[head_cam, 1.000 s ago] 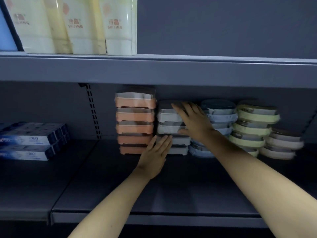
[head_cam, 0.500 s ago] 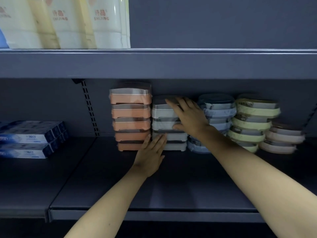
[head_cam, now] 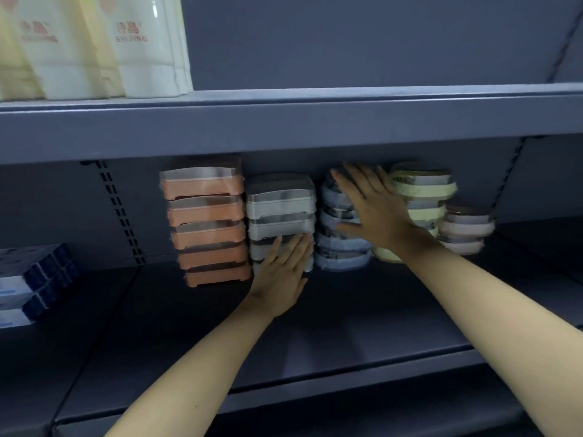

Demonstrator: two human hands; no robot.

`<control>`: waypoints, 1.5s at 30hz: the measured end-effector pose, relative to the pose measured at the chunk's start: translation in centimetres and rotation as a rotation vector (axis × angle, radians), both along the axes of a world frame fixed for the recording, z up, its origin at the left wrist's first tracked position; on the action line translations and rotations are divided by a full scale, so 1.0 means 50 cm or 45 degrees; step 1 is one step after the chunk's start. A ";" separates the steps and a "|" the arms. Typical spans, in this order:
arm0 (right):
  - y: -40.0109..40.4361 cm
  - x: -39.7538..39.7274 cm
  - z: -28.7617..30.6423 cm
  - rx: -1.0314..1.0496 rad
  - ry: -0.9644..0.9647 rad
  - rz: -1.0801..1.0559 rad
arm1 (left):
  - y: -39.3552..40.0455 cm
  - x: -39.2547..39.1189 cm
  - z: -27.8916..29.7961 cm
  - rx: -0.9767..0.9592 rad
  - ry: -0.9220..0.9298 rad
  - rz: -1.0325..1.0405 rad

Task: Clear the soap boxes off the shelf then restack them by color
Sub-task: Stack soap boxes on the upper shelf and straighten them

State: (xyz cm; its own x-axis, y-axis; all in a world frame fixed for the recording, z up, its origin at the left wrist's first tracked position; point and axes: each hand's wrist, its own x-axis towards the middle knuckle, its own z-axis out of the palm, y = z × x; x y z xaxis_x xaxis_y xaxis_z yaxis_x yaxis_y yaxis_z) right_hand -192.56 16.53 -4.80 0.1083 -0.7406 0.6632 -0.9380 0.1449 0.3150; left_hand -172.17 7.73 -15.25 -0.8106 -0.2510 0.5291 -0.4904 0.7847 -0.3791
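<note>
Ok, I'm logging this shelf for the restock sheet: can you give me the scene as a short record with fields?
orange stack: five boxes, far left of the row
grey stack: beside the orange one
blue stack: round boxes, partly hidden by a hand
yellow stack: right of the blue one
pale pink stack: shortest, far right
left hand: fingers straight, flat against the lower grey boxes
right hand: fingers spread, in front of the blue stack
upper shelf: cream pouches
lower shelf, far left: blue cartons
</note>
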 end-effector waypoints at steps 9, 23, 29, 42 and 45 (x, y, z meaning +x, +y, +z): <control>0.038 -0.134 0.003 0.147 -0.008 -0.010 | 0.075 -0.139 -0.024 0.199 0.125 0.048; -0.011 -0.155 -0.030 0.204 -0.125 0.256 | 0.082 -0.164 -0.080 0.346 0.132 0.273; -0.021 -0.146 -0.036 0.165 -0.082 0.220 | 0.085 -0.164 -0.078 0.384 0.142 0.275; 0.035 -0.135 -0.031 0.098 -0.021 0.022 | 0.089 -0.167 -0.071 0.000 0.132 0.117; 0.071 -0.185 -0.028 0.039 0.064 0.010 | 0.091 -0.184 -0.053 -0.230 -0.019 0.061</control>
